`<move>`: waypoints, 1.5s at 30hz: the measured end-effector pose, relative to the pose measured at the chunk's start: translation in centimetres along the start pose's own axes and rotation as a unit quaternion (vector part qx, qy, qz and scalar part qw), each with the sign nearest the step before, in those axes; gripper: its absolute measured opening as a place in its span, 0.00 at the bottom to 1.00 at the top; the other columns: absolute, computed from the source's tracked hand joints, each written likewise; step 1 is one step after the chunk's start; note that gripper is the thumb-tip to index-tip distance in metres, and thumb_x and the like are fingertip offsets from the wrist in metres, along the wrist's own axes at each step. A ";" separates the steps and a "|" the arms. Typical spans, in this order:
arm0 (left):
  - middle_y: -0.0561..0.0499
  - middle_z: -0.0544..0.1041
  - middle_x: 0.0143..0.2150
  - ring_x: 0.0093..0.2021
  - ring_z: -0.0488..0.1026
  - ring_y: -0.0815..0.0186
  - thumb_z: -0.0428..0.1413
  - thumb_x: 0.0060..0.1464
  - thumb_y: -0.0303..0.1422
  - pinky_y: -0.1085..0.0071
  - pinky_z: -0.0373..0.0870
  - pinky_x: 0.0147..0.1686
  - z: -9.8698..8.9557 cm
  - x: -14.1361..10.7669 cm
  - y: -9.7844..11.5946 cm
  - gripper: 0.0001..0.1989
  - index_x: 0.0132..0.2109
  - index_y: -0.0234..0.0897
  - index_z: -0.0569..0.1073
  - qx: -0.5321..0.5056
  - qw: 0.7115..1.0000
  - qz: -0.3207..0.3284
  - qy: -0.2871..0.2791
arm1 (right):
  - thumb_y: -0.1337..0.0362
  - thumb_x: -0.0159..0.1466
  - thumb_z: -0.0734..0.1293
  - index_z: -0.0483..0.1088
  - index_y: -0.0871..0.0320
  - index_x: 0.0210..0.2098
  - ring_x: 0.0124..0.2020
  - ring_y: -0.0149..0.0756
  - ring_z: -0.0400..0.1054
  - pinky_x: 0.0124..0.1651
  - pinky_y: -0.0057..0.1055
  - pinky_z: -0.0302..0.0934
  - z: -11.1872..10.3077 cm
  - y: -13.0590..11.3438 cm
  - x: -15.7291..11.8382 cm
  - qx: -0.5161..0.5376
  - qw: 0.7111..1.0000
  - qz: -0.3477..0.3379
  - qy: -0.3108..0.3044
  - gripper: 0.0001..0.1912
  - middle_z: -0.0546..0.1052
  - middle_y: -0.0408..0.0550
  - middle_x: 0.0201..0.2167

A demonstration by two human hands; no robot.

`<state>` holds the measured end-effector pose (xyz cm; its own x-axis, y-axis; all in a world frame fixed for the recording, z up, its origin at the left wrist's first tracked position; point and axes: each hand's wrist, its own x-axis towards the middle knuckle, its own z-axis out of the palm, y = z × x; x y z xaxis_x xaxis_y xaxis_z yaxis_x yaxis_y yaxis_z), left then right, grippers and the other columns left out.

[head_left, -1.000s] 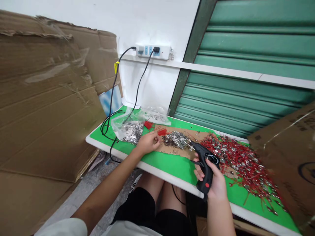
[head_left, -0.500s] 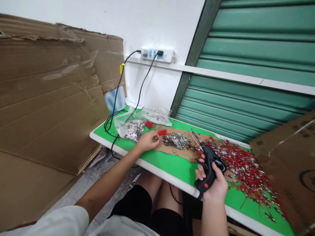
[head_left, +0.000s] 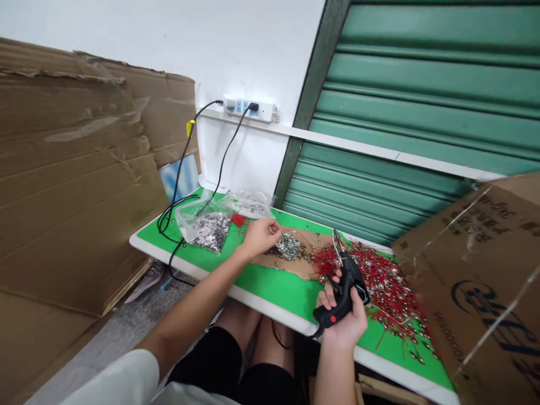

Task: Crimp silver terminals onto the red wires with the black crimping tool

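Observation:
My right hand (head_left: 343, 315) is wrapped round the grip of a black soldering-gun-like tool (head_left: 348, 292), whose metal tip points up and away. With fingertips pinched together, my left hand (head_left: 262, 235) hovers over the left part of a cardboard strip (head_left: 299, 270); whatever it pinches is too small to make out. Just right of that hand lies a pile of small silvery pieces (head_left: 288, 246). A large heap of red strands with metal pieces (head_left: 388, 281) spreads beyond the tool. Red strands (head_left: 238, 220) also lie behind my left hand.
Plastic bags of silvery pieces (head_left: 211, 232) sit on the green table (head_left: 274, 289) at left. Black cables run up to a wall power strip (head_left: 248, 108). Large cardboard boxes stand at left (head_left: 76, 185) and right (head_left: 476, 281). A green shutter (head_left: 400, 101) is behind.
The view has shifted right. My left hand has moved rightward over the cardboard, closer to the silvery pile. The tool stays in my right hand, its tip still over the strip's right part.

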<state>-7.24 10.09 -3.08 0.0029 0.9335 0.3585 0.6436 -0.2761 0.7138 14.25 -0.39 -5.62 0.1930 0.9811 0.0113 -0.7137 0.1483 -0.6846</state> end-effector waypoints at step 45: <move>0.42 0.80 0.35 0.38 0.77 0.58 0.52 0.58 0.40 0.70 0.70 0.36 4.4 0.4 1.4 0.15 0.34 0.38 0.80 0.220 0.951 0.107 -0.190 | 0.61 0.55 0.71 0.74 0.58 0.37 0.18 0.23 0.56 0.18 0.23 0.55 -0.1 0.7 0.8 0.008 0.997 0.068 0.029 0.11 0.77 0.45 0.33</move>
<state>-2.93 11.06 -4.59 0.3922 0.9051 0.1643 0.8546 -0.4246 0.2990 14.01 0.46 -6.17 0.1320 0.9836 -0.1229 -0.7461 0.0170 -0.6656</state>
